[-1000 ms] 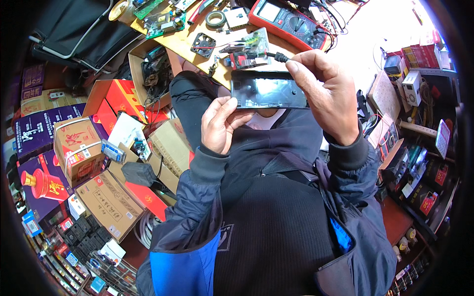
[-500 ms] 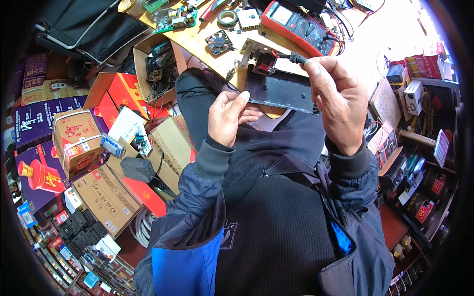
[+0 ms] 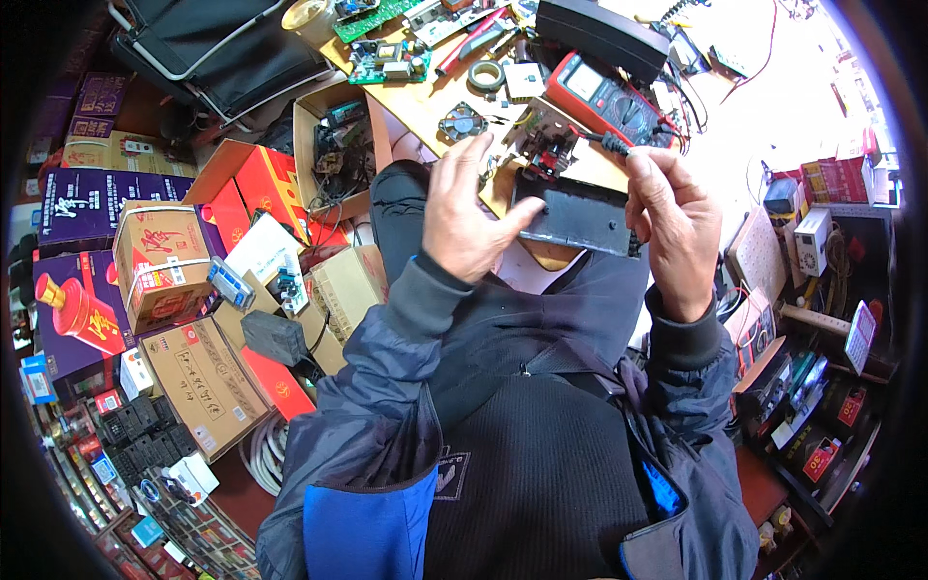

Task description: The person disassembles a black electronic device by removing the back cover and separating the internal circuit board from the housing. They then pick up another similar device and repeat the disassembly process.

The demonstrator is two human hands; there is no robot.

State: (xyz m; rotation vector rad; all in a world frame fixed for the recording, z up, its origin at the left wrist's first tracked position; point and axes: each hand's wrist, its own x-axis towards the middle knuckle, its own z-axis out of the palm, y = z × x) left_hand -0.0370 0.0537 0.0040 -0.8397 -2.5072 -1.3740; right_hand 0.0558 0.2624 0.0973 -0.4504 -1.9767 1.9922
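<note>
A shallow black plastic casing (image 3: 577, 215) is tilted over my lap at the table's edge. Against its far side stands a circuit board with a metal plate (image 3: 556, 124) and red and dark parts. My right hand (image 3: 677, 227) pinches a black cord with a ribbed sleeve (image 3: 613, 143) that leads to this board. Its lower fingers are partly hidden beside the casing's right end. My left hand (image 3: 471, 213) is open, fingers spread toward the board. The left thumb overlaps the casing's left end; I cannot tell whether it touches.
Beyond the casing, the wooden table (image 3: 411, 108) carries a small fan (image 3: 462, 123), a tape roll (image 3: 486, 75), a red multimeter (image 3: 604, 101), a black box (image 3: 601, 37) and a green circuit board (image 3: 390, 63). Cardboard boxes (image 3: 208, 387) crowd the left; shelves with goods line the right.
My left hand has let go of the casing's left corner and moved up with its fingers spread. The right hand keeps its pinch on the cord. The view has shifted slightly.
</note>
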